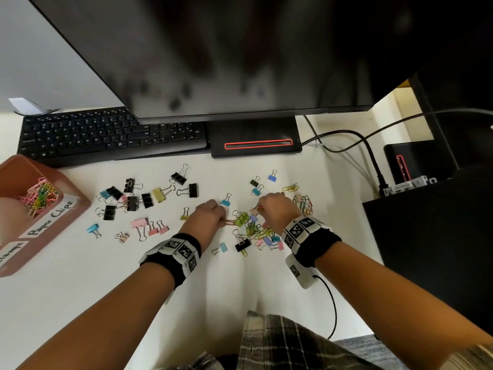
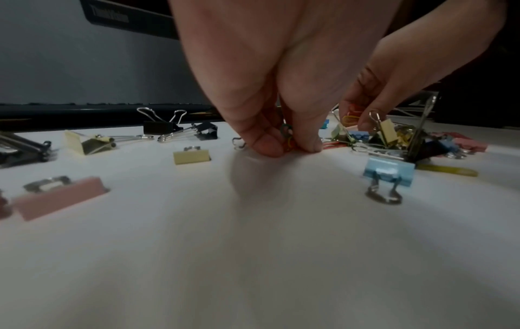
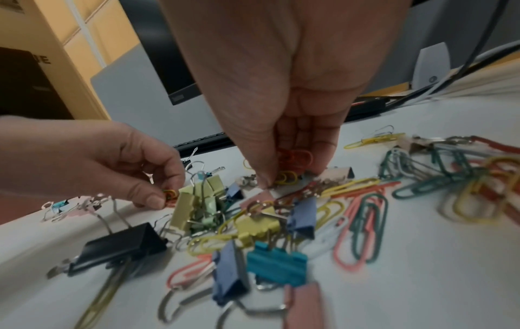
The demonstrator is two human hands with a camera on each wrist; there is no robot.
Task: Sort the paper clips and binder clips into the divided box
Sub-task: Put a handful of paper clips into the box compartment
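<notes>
Left of the mixed pile [image 1: 253,228], the divided box [image 1: 80,206] holds some paper clips [image 1: 40,194] only, while left hand [image 1: 209,216] and right hand [image 1: 277,209] each pinch more; binder clips [image 1: 128,198] remain outside.

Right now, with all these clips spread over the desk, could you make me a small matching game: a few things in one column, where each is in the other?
Things:
1. left hand
2. right hand
3. divided box
4. keyboard

Places or states:
A. half under the monitor
B. holds paper clips in one compartment
C. pinches paper clips beside the green binder clips
D. grips orange and yellow paper clips above the mixed pile

Pairs: 1-C, 2-D, 3-B, 4-A
</notes>
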